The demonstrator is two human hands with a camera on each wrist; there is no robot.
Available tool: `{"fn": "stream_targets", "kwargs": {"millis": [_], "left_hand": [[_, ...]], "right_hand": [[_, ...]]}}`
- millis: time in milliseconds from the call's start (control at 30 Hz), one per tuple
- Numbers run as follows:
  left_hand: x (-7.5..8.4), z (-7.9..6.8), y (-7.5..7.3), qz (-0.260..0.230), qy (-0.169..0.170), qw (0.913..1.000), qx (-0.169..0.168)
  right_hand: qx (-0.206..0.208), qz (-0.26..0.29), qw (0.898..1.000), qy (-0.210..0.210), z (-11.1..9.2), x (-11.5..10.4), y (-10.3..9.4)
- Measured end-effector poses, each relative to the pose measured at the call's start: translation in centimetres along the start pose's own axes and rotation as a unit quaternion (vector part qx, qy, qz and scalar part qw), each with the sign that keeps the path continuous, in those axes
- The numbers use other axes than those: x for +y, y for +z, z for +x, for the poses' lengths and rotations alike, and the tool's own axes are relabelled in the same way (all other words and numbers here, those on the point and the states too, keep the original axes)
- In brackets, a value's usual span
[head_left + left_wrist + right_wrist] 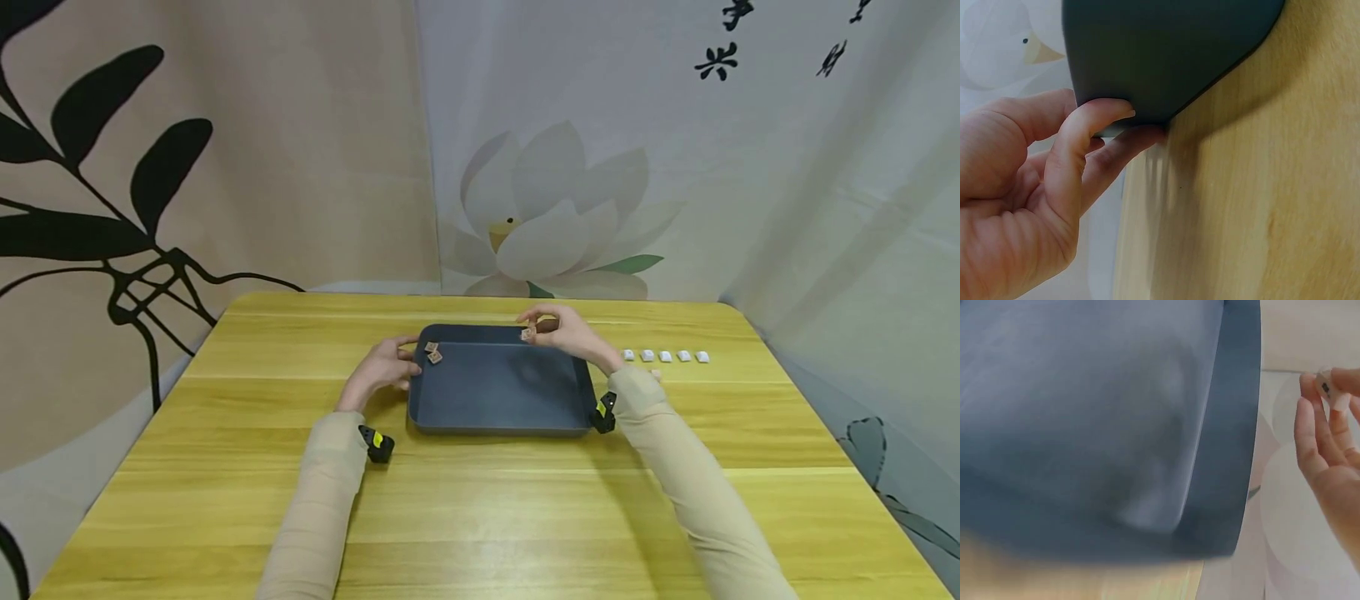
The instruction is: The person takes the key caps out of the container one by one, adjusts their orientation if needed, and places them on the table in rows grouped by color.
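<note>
A dark blue-grey rectangular tray [502, 408] lies on the table. At its left side my left hand [385, 367] grips the wall; in the left wrist view the thumb [1069, 156] presses the tray's side [1166, 56] while other fingers reach its lower edge. My right hand [566, 333] is over the tray's far right corner, pinching a small light-brown block [528, 334] between thumb and fingertips. A dark mark shows on the block [1329, 390] in the right wrist view. Two similar brown blocks [435, 357] rest in the tray's far left corner.
Right of the tray, several small white blocks [666, 357] stand in a row on the wooden table [480, 517]. One pale brown block [656, 374] sits by the right sleeve, partly hidden. A printed curtain [337, 150] hangs behind the table's far edge.
</note>
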State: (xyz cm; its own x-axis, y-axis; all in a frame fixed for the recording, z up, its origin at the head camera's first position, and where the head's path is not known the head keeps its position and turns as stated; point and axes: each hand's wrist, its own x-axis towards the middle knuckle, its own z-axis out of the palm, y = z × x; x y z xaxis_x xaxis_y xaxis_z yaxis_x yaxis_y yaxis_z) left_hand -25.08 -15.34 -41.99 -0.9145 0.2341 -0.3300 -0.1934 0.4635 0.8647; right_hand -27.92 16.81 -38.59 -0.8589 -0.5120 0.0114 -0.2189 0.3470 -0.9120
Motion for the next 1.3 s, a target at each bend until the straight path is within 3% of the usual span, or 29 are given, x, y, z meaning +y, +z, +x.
{"fn": "stream_targets", "kwargs": {"millis": [333,533,700,1000,1300], "left_hand": [[-0.2,0.1,-0.2,0.003,0.003,1.0000,0.002],[-0.4,0.3,-0.2,0.014,0.002,0.9999,0.004],[-0.4,0.2,-0.1,0.016,0.004,0.9998,0.007],[-0.4,0.4,0.0,0.020,0.003,0.9998,0.006],[-0.1,0.2,0.0,0.016,-0.001,0.9999,0.000]], "right_hand": [[0.042,-0.078,0.996,0.018,-2.7,0.3,-2.8],[0.068,-0.082,0.994,0.040,-4.4,1.0,-4.6],[0.079,-0.090,0.992,0.042,-5.8,2.4,-6.5],[0.106,-0.103,0.985,0.091,-9.0,4.3,-9.7],[0.132,-0.127,0.975,0.126,-12.7,8.2,-12.6]]}}
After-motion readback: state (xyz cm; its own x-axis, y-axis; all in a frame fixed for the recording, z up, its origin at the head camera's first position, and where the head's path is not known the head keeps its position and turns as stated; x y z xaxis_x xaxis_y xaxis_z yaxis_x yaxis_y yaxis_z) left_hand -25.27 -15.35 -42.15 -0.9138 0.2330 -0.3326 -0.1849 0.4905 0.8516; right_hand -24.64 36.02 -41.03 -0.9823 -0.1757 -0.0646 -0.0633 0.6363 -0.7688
